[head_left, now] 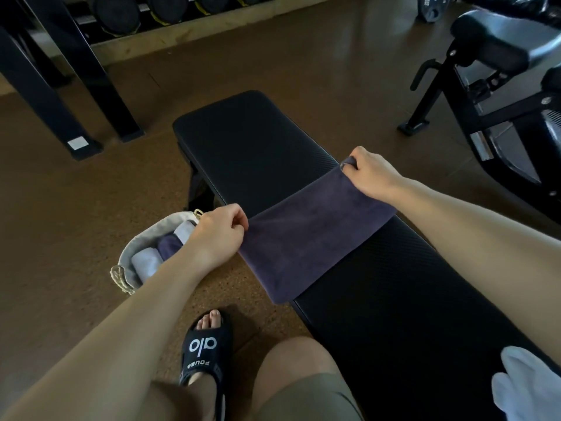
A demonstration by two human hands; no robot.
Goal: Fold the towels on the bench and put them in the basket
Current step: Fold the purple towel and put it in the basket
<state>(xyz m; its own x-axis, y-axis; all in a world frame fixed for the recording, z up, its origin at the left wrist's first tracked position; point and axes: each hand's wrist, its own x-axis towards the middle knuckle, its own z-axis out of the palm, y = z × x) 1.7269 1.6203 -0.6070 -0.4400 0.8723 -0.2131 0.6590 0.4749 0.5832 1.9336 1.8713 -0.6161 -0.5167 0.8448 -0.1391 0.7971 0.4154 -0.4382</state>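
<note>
Purple towel (pixel 309 235) is stretched taut across the counter (pixel 255 147), long axis running from near-left to far-right, diagonal to the counter's length. I read both grips as closed on it. Left hand (pixel 217 235) pinches the near-left corner, off the counter's left edge, right above the basket (pixel 127 268). Right hand (pixel 372 174) has its fingers curled round the far-right corner, over the counter's right side. Near edge of the towel hangs off the counter's left side toward the floor.

Key relation for the next move: the two grips sit at opposite ends of the long axis, so my guess is the fold halves it, one end brought over to meet the other. Left hand is nearer the basket, which stands on the floor just left of the counter with rolled white and purple towels already inside.

White towel (pixel 528 387) lies bunched at the near end of the counter, apparently not yet folded, closer to my right arm.

Risk: overhanging edge drags or skews.
</note>
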